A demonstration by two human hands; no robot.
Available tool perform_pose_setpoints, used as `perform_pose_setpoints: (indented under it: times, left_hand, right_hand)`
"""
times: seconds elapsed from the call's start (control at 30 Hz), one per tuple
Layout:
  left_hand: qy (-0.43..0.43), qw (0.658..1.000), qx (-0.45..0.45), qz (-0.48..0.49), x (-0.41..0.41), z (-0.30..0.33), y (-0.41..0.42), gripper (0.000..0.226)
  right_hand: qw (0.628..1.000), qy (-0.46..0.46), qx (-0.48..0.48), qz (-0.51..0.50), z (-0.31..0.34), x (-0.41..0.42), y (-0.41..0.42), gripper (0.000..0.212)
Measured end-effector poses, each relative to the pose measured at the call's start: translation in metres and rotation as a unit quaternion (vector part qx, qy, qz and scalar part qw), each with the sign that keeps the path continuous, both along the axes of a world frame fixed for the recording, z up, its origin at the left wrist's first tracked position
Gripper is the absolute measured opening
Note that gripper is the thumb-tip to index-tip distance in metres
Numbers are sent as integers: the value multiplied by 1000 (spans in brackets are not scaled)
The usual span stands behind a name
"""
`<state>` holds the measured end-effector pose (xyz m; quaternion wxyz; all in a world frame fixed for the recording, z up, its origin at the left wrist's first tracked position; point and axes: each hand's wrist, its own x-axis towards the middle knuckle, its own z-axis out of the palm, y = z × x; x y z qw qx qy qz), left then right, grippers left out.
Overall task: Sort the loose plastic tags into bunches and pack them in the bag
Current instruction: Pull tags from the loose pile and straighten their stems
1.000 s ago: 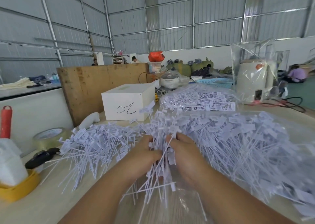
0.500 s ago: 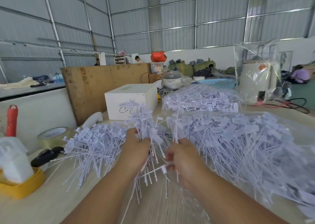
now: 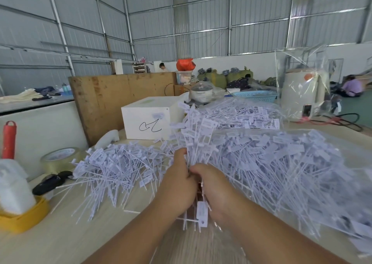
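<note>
Above the table (image 3: 66,239), the left hand (image 3: 178,185) and right hand (image 3: 216,189) grip one upright bunch of tags (image 3: 196,141), fingers curled around its stems.

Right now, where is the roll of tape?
In the head view, the roll of tape lies at the table's left edge, between the red handle and the left pile of tags.
</note>
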<state>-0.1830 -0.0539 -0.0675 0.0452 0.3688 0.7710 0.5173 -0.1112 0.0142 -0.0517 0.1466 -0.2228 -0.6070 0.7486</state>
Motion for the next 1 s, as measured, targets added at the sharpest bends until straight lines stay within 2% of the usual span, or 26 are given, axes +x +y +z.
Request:
perform_pose_setpoints:
  times: [0.17,0.27,0.37,0.47,0.53,0.6,0.7,0.8,0.87,1.0]
  left_hand:
    - [-69,994,87,13,-8,5,-5,43]
    - [-153,980,123,37,-17,10,-12,40]
    - [-204,967,145,42,-23,18,-19,38]
    - [-215,964,152,39,-22,21,-21,38]
    - [-215,964,153,38,-20,21,-20,40]
    - [-200,968,143,48,-18,21,-18,42]
    - [-115,987,95,51,-15,18,-16,44]
    - [-49,997,52,14,-14,14,-16,51]
    - [-25,999,29,-22,-12,14,-17,56]
    - [-23,997,-5,-67,-9,14,-17,60]
  right_hand:
    - [995,82,-24,55,-1,4,-1,22]
    - [977,134,-76,145,1,10,-1,20]
    - [949,171,-154,213,5,14,6,25]
    - [935,180,-212,221,2,13,14,44]
    - [932,178,-234,213,0,11,16,58]
    - [936,165,-245,193,0,9,16,56]
    - [950,129,-237,155,-3,5,17,61]
    - [963,107,-200,145,-4,5,17,67]
    - [965,95,-202,137,-3,5,16,59]
    - [976,71,-170,113,-5,5,13,26]
